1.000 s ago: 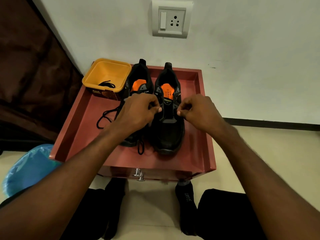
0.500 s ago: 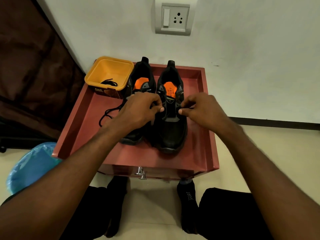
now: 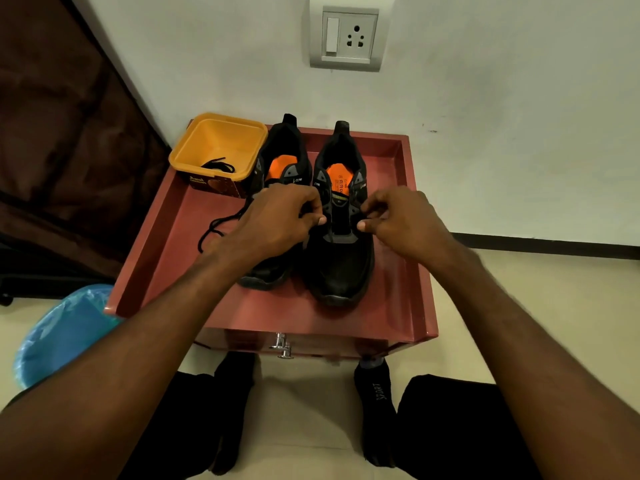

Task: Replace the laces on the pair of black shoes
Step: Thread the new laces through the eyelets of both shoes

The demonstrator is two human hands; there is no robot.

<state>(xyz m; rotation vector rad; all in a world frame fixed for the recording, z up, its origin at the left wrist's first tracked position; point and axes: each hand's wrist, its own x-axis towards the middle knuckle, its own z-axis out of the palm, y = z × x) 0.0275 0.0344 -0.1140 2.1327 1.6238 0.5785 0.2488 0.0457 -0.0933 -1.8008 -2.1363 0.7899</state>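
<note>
1. The left shoe [image 3: 273,216] is largely covered by the left hand [image 3: 277,220]; its eyelets cannot be made out.
2. At the right shoe [image 3: 341,244], fingers of both hands are curled in a pinch at the eyelet rows; the lace itself is too dark to be discerned, also in the right hand [image 3: 398,220].
3. Both black, orange-lined shoes are stood on the red worktop [image 3: 391,271], beside the yellow tub [image 3: 218,147].
4. A loose black lace [image 3: 221,225] is seen left of the left shoe.

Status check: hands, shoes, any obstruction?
Both hands, left and right, pinching at right shoe eyelets. Loose lace by left shoe. Nothing blocking.
</note>
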